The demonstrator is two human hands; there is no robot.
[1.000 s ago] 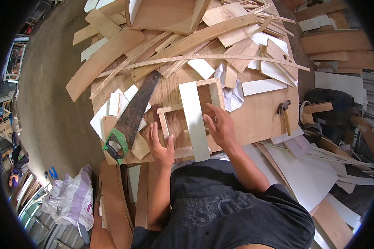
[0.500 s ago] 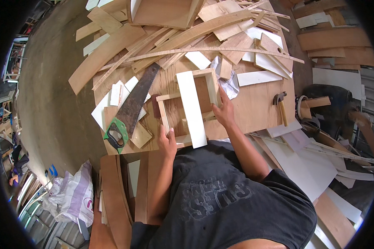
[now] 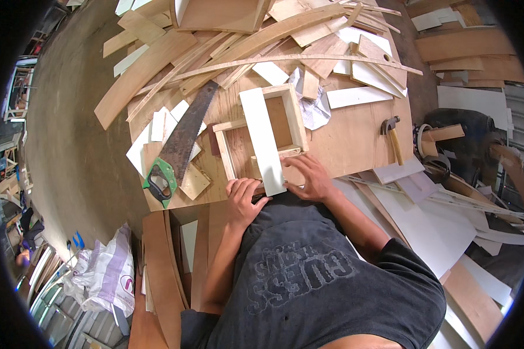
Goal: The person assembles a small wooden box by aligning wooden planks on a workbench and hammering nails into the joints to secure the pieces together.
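Note:
A small open wooden frame (image 3: pixel 300 119) made of pale strips lies on the work table in front of me. A narrow white board (image 3: pixel 262 131) rests lengthwise across its top. My left hand (image 3: pixel 243 200) is closed over the frame's near left corner, with its thumb pointing toward the board's near end. Beside that end, my right hand (image 3: pixel 310 177) has its fingers apart, fingertips and thumb at the board's right edge. A handsaw (image 3: pixel 186 134) with a green and black handle lies left of the frame. To the right is a claw hammer (image 3: pixel 393 139) with a wooden handle.
Wood offcuts and long strips (image 3: pixel 262 46) pile up across the far side of the table (image 3: pixel 355 139). Crumpled paper (image 3: pixel 314 110) lies beyond the frame. White panels (image 3: pixel 413 221) lean at my right; a woven sack (image 3: pixel 108 273) stands at lower left.
Both hands have moved from the frame's sides toward its near end. My left hand now covers the near corner; my right has come back to the white board's near end.

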